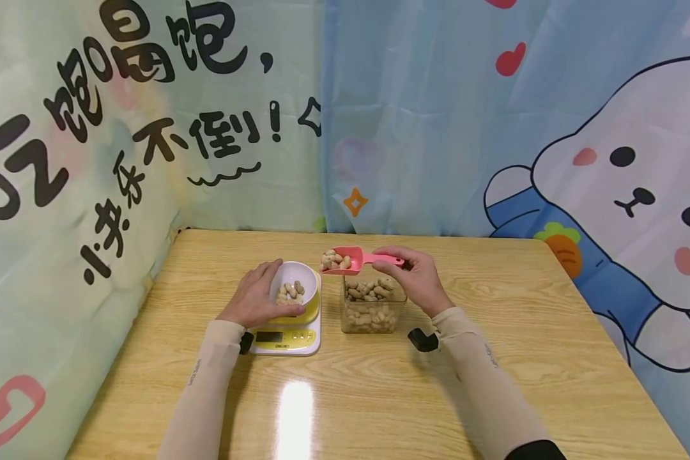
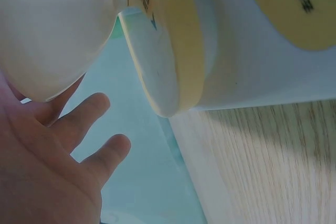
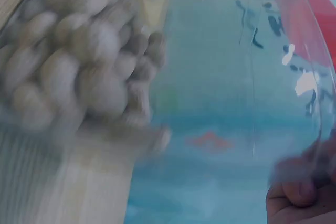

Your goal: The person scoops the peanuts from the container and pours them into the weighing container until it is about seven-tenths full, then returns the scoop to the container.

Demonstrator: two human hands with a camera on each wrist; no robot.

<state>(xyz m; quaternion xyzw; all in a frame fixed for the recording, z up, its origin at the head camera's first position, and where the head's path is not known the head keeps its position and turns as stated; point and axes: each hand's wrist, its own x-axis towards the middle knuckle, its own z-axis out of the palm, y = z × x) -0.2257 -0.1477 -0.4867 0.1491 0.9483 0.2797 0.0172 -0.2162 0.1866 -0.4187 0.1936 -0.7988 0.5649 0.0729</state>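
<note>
My left hand (image 1: 253, 300) grips a white bowl (image 1: 299, 271) that holds several peanuts, thumb along its near side and fingers behind. The bowl tilts over the yellow-and-white kitchen scale (image 1: 287, 345); in the left wrist view the bowl (image 2: 55, 30) covers part of the fingers. My right hand (image 1: 418, 276) pinches the handle of a pink scoop (image 1: 354, 259), held level above the table and loaded with peanuts (image 1: 333, 260). Beneath the scoop stands a clear container (image 1: 345, 321) of peanuts. The right wrist view shows these peanuts (image 3: 89, 66) blurred, through the clear wall.
The wooden table (image 1: 368, 396) ends at a printed cloth backdrop (image 1: 414, 160) behind and to the left. Scale and container stand side by side with a narrow gap. A small black device (image 1: 423, 340) sits at my right wrist.
</note>
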